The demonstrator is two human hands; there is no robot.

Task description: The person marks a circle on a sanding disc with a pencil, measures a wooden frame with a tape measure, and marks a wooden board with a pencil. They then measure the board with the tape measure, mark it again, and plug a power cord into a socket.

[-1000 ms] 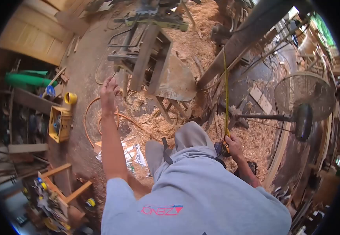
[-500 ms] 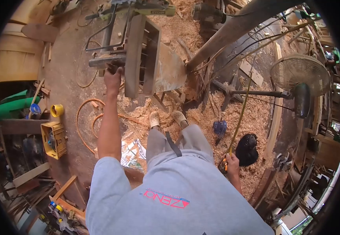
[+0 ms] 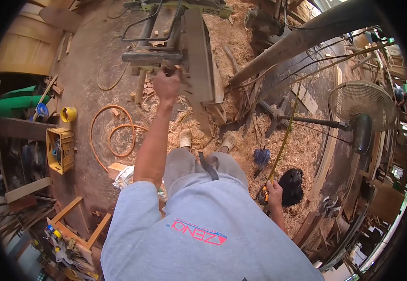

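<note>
My left hand [image 3: 167,86] reaches forward with its fingers curled, close to the near end of a grey metal rail [image 3: 152,57] and the left edge of a long wooden piece [image 3: 198,56]. What those fingers grip is too hard to make out. Low on the right, my right hand [image 3: 275,193] is closed around an orange and black tape measure [image 3: 263,195]. Its yellow blade [image 3: 285,136] extends forward and slightly right, past the base of the fan.
A standing fan [image 3: 362,105] is at right, near a thick slanting post [image 3: 302,42]. Wood shavings [image 3: 297,140] surround my feet. An orange hose [image 3: 134,133] coils at left beside a yellow crate [image 3: 59,151]. A black bag-like bundle [image 3: 291,187] lies by my right hand.
My left hand has shifted right along the rail's end, toward the long wooden piece, which now shows a different side and angle. My right hand still holds the extended tape measure. The view has shifted slightly.
</note>
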